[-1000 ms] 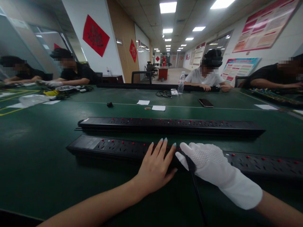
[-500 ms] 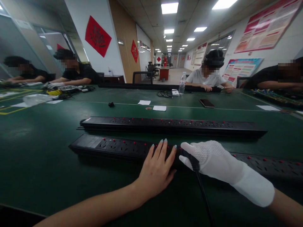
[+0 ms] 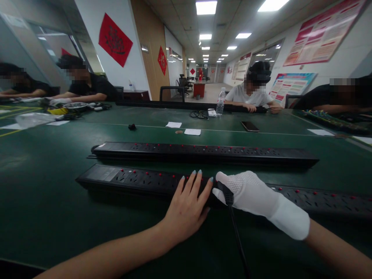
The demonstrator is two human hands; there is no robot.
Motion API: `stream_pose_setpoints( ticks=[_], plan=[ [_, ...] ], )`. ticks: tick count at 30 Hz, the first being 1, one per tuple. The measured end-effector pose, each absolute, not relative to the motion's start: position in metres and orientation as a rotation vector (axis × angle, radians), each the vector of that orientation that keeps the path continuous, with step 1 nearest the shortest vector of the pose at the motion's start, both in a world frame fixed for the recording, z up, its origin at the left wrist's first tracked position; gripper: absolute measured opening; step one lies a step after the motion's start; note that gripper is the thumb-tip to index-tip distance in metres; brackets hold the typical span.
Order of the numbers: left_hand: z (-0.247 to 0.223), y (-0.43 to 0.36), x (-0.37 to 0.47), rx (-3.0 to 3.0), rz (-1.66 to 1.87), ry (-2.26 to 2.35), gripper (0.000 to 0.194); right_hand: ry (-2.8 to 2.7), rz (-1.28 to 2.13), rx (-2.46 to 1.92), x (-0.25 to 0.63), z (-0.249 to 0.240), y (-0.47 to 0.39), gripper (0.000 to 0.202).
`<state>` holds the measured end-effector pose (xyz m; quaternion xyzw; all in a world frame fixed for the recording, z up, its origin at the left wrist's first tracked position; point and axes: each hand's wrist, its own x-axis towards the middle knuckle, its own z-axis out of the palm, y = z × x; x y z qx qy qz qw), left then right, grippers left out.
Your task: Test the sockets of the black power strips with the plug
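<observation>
A long black power strip [image 3: 148,182] with red indicator dots lies across the table in front of me. My bare left hand [image 3: 188,201] rests on its middle, fingers stretched out over the sockets. Just to the right, my right hand [image 3: 247,193] in a white dotted glove grips a black power plug [image 3: 225,192] between thumb and fingers, at the face of the strip. The plug's cord [image 3: 236,236] runs down toward the table's near edge. Whether the plug's pins sit in a socket is hidden by the glove.
Behind lies a second power strip [image 3: 203,153]. Farther back are white paper slips [image 3: 192,132], a phone [image 3: 249,126], a water bottle [image 3: 221,101], a coiled cable [image 3: 199,114] and a small black piece [image 3: 132,127]. Several people sit around the green table [image 3: 43,186].
The whole view has shifted slightly, so the strips and both hands appear a little farther left. My right hand still grips the plug, and my left hand stays on the strip.
</observation>
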<state>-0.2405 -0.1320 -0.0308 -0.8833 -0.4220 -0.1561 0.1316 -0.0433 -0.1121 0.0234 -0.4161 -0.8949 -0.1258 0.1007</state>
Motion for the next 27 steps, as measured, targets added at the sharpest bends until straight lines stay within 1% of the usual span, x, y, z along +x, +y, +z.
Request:
stream_pose_setpoints(
  ticks=[7, 11, 16, 23, 27],
  plan=[
    [-0.0331, -0.1363, -0.2408, -2.591, -0.423, -1.137, 0.061, -2.472, -0.3, -1.316, -0.0469, 0.0134, -0.1184, 0.027],
    [-0.0361, -0.139, -0.2399, -2.578, -0.409, -1.125, 0.064, -2.475, -0.27, -1.347, -0.0462, 0.0136, -0.1192, 0.029],
    [-0.0356, -0.1378, -0.2404, -2.562, -0.413, -1.084, 0.066, -2.486, -0.25, -1.35, -0.0451, 0.0129, -0.1183, 0.027],
    [-0.034, -0.1356, -0.2408, -2.552, -0.471, -1.02, 0.055, -2.481, -0.255, -1.376, -0.0467, 0.0137, -0.1188, 0.026],
    [-0.0336, -0.1357, -0.2415, -2.563, -0.503, -1.006, 0.053, -2.502, -0.26, -1.368, -0.0459, 0.0146, -0.1193, 0.026]
  ],
)
